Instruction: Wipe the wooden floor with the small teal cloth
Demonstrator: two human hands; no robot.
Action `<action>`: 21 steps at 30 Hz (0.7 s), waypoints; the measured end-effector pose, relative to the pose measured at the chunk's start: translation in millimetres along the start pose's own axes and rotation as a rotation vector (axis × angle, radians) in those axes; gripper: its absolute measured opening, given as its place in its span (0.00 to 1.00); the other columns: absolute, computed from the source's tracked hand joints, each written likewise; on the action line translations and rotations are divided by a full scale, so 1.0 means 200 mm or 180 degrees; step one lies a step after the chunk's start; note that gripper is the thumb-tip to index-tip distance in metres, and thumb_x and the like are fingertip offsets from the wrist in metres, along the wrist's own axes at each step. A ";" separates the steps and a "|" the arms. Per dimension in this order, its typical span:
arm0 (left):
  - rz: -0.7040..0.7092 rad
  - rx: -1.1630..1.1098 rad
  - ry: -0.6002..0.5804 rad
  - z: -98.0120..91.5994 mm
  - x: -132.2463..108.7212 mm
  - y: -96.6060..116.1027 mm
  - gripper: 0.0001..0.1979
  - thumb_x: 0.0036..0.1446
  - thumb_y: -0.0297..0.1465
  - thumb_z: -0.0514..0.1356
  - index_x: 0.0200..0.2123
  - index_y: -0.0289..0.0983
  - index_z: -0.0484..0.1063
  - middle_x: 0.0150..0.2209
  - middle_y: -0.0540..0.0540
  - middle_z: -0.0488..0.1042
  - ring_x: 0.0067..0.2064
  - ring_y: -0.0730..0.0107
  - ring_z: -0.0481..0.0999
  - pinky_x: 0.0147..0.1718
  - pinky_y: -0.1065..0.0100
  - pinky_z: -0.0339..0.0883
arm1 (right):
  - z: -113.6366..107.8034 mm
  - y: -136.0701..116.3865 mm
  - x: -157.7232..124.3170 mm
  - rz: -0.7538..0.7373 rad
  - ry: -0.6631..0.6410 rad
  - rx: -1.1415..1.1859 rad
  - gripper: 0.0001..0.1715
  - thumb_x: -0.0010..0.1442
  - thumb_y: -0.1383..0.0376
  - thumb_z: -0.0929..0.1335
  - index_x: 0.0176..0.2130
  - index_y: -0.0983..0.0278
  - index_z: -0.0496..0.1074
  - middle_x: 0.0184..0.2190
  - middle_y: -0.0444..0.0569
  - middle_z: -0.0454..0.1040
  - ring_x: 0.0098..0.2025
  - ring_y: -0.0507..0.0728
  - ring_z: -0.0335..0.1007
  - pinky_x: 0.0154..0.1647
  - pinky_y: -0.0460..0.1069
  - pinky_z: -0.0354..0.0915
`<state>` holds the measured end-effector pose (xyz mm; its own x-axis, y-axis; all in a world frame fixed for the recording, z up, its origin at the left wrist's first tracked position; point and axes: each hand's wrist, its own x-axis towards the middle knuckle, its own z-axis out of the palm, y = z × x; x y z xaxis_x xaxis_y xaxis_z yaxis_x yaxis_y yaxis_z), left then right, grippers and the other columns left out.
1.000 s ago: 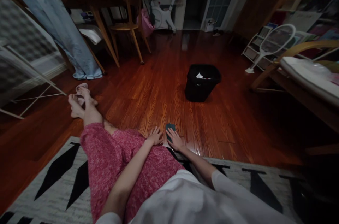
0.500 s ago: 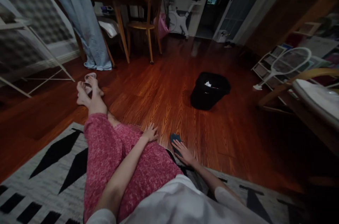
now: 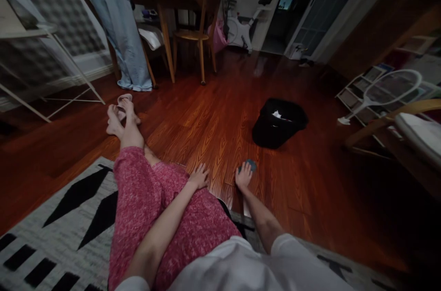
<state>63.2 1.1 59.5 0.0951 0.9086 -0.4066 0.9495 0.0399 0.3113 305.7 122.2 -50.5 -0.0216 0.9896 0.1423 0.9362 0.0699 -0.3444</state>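
Note:
I sit on a patterned rug [image 3: 51,236] with my legs in pink trousers [image 3: 144,199] stretched over a red wooden floor. My left hand [image 3: 199,176] lies on my knee with its fingers spread, holding nothing. My right hand [image 3: 244,175] is pressed flat on a small dark teal pad or cloth [image 3: 251,164] on the floorboards, fingers stretched over it. The pad shows only partly from under my fingertips.
A black bin [image 3: 279,123] with white paper in it stands just beyond my right hand. A wooden table and chair [image 3: 195,29] stand at the back, with blue fabric [image 3: 120,29] hanging at left. A racket-shaped swatter [image 3: 386,91] and a wooden chair [image 3: 406,125] are at right.
My right hand has slid the teal pad forward and to the right across the floor, away from my knee. The left hand stays on my leg. The view has shifted slightly.

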 end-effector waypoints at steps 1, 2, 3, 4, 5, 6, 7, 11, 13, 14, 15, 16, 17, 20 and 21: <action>-0.0004 0.0002 0.0006 0.00 0.00 0.00 0.34 0.63 0.41 0.52 0.71 0.43 0.51 0.74 0.42 0.39 0.74 0.52 0.36 0.69 0.44 0.37 | 0.05 -0.11 -0.01 -0.0213 -0.0089 0.0031 0.38 0.69 0.56 0.52 0.71 0.70 0.51 0.72 0.62 0.50 0.74 0.65 0.40 0.69 0.66 0.46; -0.0016 -0.0001 0.0018 0.00 0.00 0.00 0.34 0.63 0.41 0.52 0.70 0.43 0.52 0.74 0.42 0.40 0.74 0.52 0.36 0.69 0.43 0.37 | 0.09 -0.21 -0.02 -0.0499 -0.0214 0.0062 0.37 0.69 0.56 0.53 0.71 0.68 0.52 0.72 0.60 0.50 0.74 0.64 0.40 0.69 0.65 0.46; -0.0036 -0.0008 0.0024 0.01 0.00 0.01 0.34 0.63 0.41 0.52 0.70 0.42 0.52 0.74 0.41 0.40 0.74 0.51 0.36 0.69 0.43 0.36 | 0.13 -0.31 -0.05 -0.0857 -0.0375 0.0094 0.37 0.69 0.56 0.54 0.71 0.66 0.52 0.72 0.58 0.50 0.74 0.62 0.40 0.70 0.64 0.45; -0.0066 -0.0012 0.0035 0.01 0.00 0.01 0.34 0.63 0.41 0.52 0.71 0.42 0.52 0.74 0.40 0.39 0.74 0.51 0.36 0.69 0.43 0.36 | 0.17 -0.39 -0.08 -0.1266 -0.0570 0.0125 0.37 0.69 0.56 0.54 0.71 0.65 0.51 0.73 0.57 0.49 0.74 0.61 0.39 0.71 0.63 0.44; -0.0096 -0.0011 0.0053 0.01 0.00 0.01 0.35 0.63 0.41 0.53 0.71 0.41 0.51 0.74 0.40 0.39 0.74 0.51 0.36 0.69 0.43 0.36 | 0.19 -0.46 -0.11 -0.1695 -0.0786 0.0154 0.37 0.68 0.56 0.56 0.72 0.65 0.51 0.73 0.56 0.47 0.74 0.61 0.38 0.71 0.62 0.43; -0.0114 -0.0006 0.0072 0.01 -0.01 0.01 0.35 0.63 0.41 0.53 0.71 0.40 0.51 0.74 0.39 0.39 0.74 0.51 0.36 0.69 0.43 0.36 | 0.21 -0.52 -0.13 -0.2094 -0.1001 0.0183 0.38 0.68 0.56 0.57 0.72 0.65 0.50 0.73 0.56 0.46 0.75 0.60 0.37 0.72 0.61 0.42; -0.0117 0.0001 0.0091 0.02 -0.01 0.01 0.35 0.63 0.41 0.53 0.71 0.40 0.51 0.74 0.40 0.40 0.74 0.51 0.36 0.69 0.43 0.36 | 0.22 -0.56 -0.15 -0.2422 -0.1190 0.0213 0.39 0.67 0.55 0.59 0.72 0.65 0.50 0.74 0.56 0.45 0.75 0.59 0.36 0.72 0.60 0.42; -0.0045 0.0011 0.0163 0.04 0.00 0.01 0.34 0.64 0.41 0.52 0.71 0.43 0.51 0.74 0.42 0.43 0.74 0.52 0.36 0.69 0.44 0.34 | 0.20 -0.56 -0.09 -0.3166 -0.1567 0.0363 0.41 0.66 0.55 0.62 0.72 0.63 0.49 0.73 0.54 0.47 0.74 0.57 0.37 0.73 0.58 0.41; -0.0060 0.0012 0.0123 0.04 0.01 0.00 0.33 0.65 0.42 0.51 0.71 0.43 0.51 0.74 0.42 0.43 0.74 0.52 0.36 0.69 0.44 0.34 | 0.16 -0.48 0.00 -0.3247 -0.1523 0.0398 0.37 0.67 0.57 0.61 0.72 0.60 0.51 0.73 0.51 0.50 0.74 0.55 0.39 0.72 0.58 0.42; -0.0078 0.0019 0.0084 0.05 0.01 0.00 0.33 0.65 0.42 0.50 0.71 0.43 0.52 0.74 0.41 0.43 0.74 0.52 0.37 0.69 0.44 0.34 | 0.13 -0.43 0.05 -0.3177 -0.1453 0.0376 0.36 0.68 0.58 0.60 0.71 0.59 0.52 0.72 0.50 0.51 0.74 0.54 0.40 0.72 0.58 0.43; -0.0093 0.0026 0.0036 0.05 0.02 0.00 0.32 0.65 0.42 0.50 0.71 0.43 0.53 0.74 0.41 0.43 0.74 0.52 0.37 0.69 0.44 0.34 | 0.11 -0.37 0.10 -0.3005 -0.1350 0.0328 0.35 0.68 0.58 0.59 0.71 0.58 0.52 0.72 0.49 0.52 0.74 0.53 0.41 0.72 0.57 0.44; -0.0100 0.0028 -0.0015 0.04 0.03 0.00 0.32 0.65 0.42 0.51 0.70 0.43 0.53 0.74 0.41 0.42 0.74 0.52 0.37 0.69 0.44 0.35 | 0.08 -0.30 0.16 -0.2758 -0.1229 0.0264 0.34 0.69 0.58 0.58 0.71 0.57 0.53 0.72 0.48 0.53 0.73 0.53 0.42 0.71 0.57 0.45; -0.0100 0.0024 -0.0069 0.04 0.03 0.00 0.32 0.64 0.42 0.51 0.70 0.43 0.54 0.74 0.41 0.42 0.74 0.52 0.37 0.69 0.44 0.35 | 0.05 -0.22 0.20 -0.2488 -0.1110 0.0197 0.33 0.69 0.58 0.57 0.71 0.57 0.54 0.72 0.48 0.53 0.73 0.53 0.42 0.71 0.57 0.46; -0.0085 -0.0001 -0.0213 0.03 0.05 0.01 0.33 0.63 0.40 0.53 0.70 0.42 0.54 0.74 0.40 0.39 0.74 0.52 0.37 0.69 0.45 0.37 | -0.04 0.08 0.31 -0.1845 -0.0843 0.0044 0.33 0.70 0.57 0.53 0.71 0.61 0.54 0.71 0.52 0.54 0.73 0.56 0.44 0.70 0.59 0.47; -0.0089 0.0007 -0.0251 0.03 0.05 0.02 0.33 0.63 0.40 0.54 0.70 0.41 0.55 0.74 0.39 0.39 0.74 0.52 0.37 0.69 0.45 0.37 | -0.08 0.20 0.33 -0.1684 -0.0756 0.0012 0.34 0.70 0.57 0.52 0.71 0.63 0.54 0.71 0.54 0.54 0.73 0.58 0.44 0.70 0.60 0.47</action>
<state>69.3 7.8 52.0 0.0917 0.8716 -0.4816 0.9528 0.0639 0.2969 347.8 187.6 -41.2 -0.5649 0.8209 0.0840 0.7753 0.5629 -0.2864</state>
